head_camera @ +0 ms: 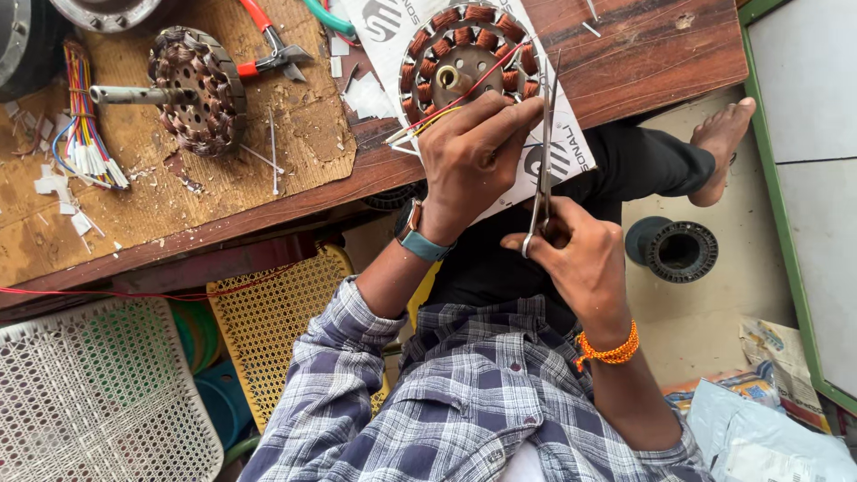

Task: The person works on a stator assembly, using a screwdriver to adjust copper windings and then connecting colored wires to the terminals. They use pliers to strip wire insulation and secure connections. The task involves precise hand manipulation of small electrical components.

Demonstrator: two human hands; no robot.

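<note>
Right hand [576,254] fingers grip scissors [543,152]; left hand [473,152] pinches stator [466,61] wires [420,125].

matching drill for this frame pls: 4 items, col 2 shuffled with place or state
1. scissors
2. red-handled pliers
3. black spool
4. second wound stator

A. on the floor beside a bare foot
B. on the bench, top centre, unheld
C. on a shaft, left part of the bench
D. in the right hand, blades up

Pairs: 1-D, 2-B, 3-A, 4-C
</note>
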